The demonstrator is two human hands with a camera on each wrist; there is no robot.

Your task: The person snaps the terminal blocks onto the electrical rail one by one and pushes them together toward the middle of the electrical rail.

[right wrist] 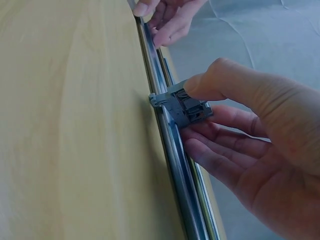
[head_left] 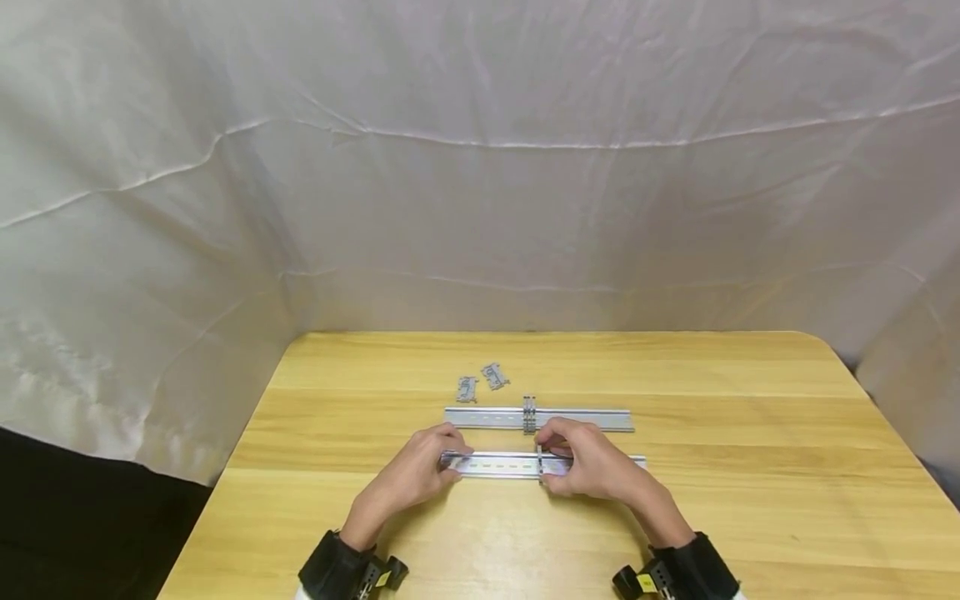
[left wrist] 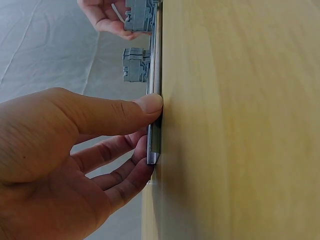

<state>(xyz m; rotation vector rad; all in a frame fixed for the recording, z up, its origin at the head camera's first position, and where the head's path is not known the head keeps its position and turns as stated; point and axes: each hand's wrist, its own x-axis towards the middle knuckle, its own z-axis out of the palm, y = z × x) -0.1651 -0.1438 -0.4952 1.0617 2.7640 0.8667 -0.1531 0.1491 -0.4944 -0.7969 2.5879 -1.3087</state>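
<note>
Two slotted metal DIN rails lie side by side on the table. At the left end of the near DIN rail (head_left: pixel 495 465), my left hand (head_left: pixel 416 471) pinches the edges between thumb and fingers, also plain in the left wrist view. My right hand (head_left: pixel 588 458) holds a thin grey terminal block (right wrist: pixel 185 107) between thumb and fingers, right of the rail's middle. That block sits crosswise over the near rail, tilted in the right wrist view, with its foot at the rail's edge.
Behind, the far DIN rail (head_left: pixel 585 419) carries a few grey terminal blocks (head_left: pixel 529 414) near its middle. Two loose terminal blocks, one on the left (head_left: pixel 467 388) and one on the right (head_left: pixel 495 376), lie beyond it on the wooden table (head_left: pixel 735 500). Pale cloth (head_left: pixel 480 208) hangs around the table.
</note>
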